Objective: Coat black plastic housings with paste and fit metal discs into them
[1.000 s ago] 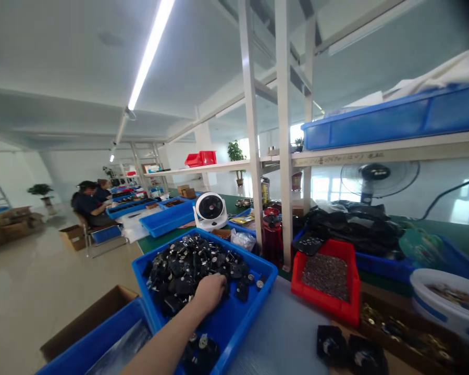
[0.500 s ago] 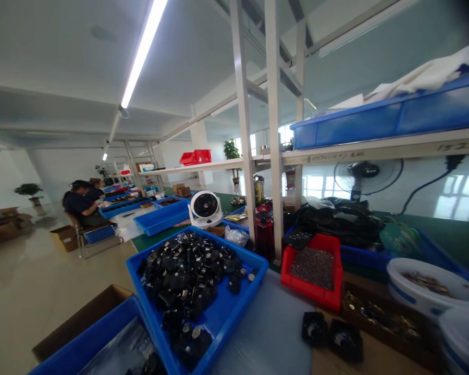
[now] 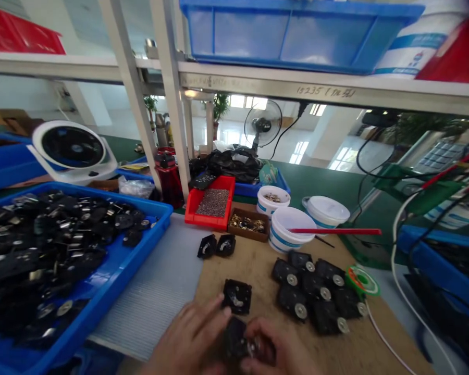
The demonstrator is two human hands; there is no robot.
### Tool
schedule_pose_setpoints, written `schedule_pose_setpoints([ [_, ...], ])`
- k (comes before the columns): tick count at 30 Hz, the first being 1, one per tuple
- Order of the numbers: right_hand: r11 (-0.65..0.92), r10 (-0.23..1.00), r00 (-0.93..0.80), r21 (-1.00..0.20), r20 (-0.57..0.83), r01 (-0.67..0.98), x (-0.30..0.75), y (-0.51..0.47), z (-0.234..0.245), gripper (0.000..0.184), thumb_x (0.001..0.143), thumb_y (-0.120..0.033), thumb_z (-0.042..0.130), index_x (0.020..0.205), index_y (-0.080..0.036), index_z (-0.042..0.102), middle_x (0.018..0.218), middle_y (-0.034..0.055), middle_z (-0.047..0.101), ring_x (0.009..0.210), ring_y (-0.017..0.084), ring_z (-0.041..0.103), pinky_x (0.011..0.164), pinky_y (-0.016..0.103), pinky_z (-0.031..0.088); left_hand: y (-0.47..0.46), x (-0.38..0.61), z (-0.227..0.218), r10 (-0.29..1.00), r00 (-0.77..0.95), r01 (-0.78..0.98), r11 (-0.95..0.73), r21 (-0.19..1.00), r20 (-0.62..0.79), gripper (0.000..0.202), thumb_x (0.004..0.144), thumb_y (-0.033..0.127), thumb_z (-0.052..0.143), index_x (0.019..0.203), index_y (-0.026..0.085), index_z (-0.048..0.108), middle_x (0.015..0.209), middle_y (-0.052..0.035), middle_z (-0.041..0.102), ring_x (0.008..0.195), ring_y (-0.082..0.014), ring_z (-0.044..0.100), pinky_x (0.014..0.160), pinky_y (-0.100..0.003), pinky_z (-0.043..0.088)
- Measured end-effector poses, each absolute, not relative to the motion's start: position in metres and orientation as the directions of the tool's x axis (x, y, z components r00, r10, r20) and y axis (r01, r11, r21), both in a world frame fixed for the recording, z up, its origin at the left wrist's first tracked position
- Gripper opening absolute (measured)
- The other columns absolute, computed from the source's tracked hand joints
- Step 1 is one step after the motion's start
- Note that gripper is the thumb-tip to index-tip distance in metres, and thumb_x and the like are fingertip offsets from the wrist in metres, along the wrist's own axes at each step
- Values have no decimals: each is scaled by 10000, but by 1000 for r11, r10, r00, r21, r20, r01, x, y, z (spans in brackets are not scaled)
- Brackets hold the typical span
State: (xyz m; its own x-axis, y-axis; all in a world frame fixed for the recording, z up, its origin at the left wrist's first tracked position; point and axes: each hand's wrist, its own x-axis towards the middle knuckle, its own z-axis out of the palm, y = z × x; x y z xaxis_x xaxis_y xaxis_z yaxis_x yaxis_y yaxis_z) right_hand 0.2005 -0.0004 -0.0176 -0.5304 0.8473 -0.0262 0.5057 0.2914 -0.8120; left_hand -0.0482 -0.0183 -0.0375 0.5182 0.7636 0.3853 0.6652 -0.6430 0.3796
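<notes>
Near the bottom edge, my right hand (image 3: 275,346) is closed with thumb and fingers on a small black plastic part (image 3: 234,336) that has a shiny metal piece on it. My left hand (image 3: 191,333) is at the part's left side, its fingers stretched out and slightly blurred. Whether the left fingertips touch the part is unclear. Just beyond the fingers, a square black housing (image 3: 237,297) lies on the brown board (image 3: 258,281). To the right sit several black assemblies with metal discs (image 3: 312,286).
A blue tray (image 3: 140,260) heaped with black parts stands on the left. Behind the board are a red bin (image 3: 209,221) of small pieces, a cardboard box (image 3: 250,234) of brass parts and white tubs (image 3: 289,239). A green solder reel (image 3: 362,281) and cables lie right. A shelf (image 3: 258,83) crosses above.
My view has swung right and down from the room to the workbench. Both hands are now in view, the right one holding a black part; neither was visible before.
</notes>
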Motion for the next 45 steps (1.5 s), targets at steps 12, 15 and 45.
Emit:
schedule_pose_setpoints([
  [12,542,827,-551,-427,117,723,184,43,-15,303,807,-23,608,1060,-187,642,986,69,677,907,233,656,797,329,529,38,-24,-46,818,467,730,-571,376,335,587,753,85,684,1284,204,464,1318,-132,622,1165,-299,590,973,-489,502],
  [15,522,835,-546,-415,69,745,184,47,-9,273,797,-44,666,1023,-195,665,969,49,694,895,228,667,779,311,528,38,-26,-45,814,479,727,-578,372,328,442,790,119,677,1200,199,532,1305,-136,632,1135,-314,599,945,-506,507],
  [45,614,788,-616,-63,-9,787,131,172,-1,573,674,-153,707,1218,-15,587,1146,237,620,1063,362,588,922,461,469,-4,-259,30,971,-52,971,103,216,-231,206,717,222,724,913,174,685,953,-46,695,946,-242,620,875,-426,466],
])
